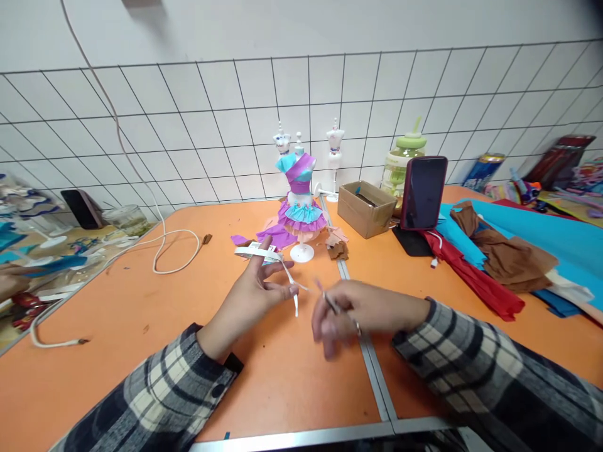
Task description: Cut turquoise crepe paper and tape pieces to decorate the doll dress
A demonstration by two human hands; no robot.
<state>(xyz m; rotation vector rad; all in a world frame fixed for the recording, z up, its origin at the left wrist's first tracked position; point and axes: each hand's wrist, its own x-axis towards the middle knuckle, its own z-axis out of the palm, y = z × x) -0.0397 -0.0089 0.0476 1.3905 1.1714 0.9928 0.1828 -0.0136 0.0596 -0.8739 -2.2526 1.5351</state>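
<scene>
My left hand (252, 285) is over the table, a roll of white tape (245, 252) hooped round a raised finger. Its thumb and a fingertip pinch the thin loose strip (296, 304) hanging from the roll. To the right, my right hand (343, 311) is smeared by motion, with its fingers curled round a slim metal tool (333, 304); the blur hides whether that is tweezers or scissors. Just beyond both hands stands a small dress-form mannequin (302, 252) on a round white base, wearing a purple and blue crepe-paper dress (301, 210).
Purple and brown paper scraps (338, 250) lie round the mannequin. Behind are white mini mannequins (335, 157), a cardboard box (366, 210), a propped phone (424, 194) and a green-lidded bottle (407, 157). Crepe paper (509, 251) covers the right; a white cable (164, 235) and another person's hand (12, 279) are left.
</scene>
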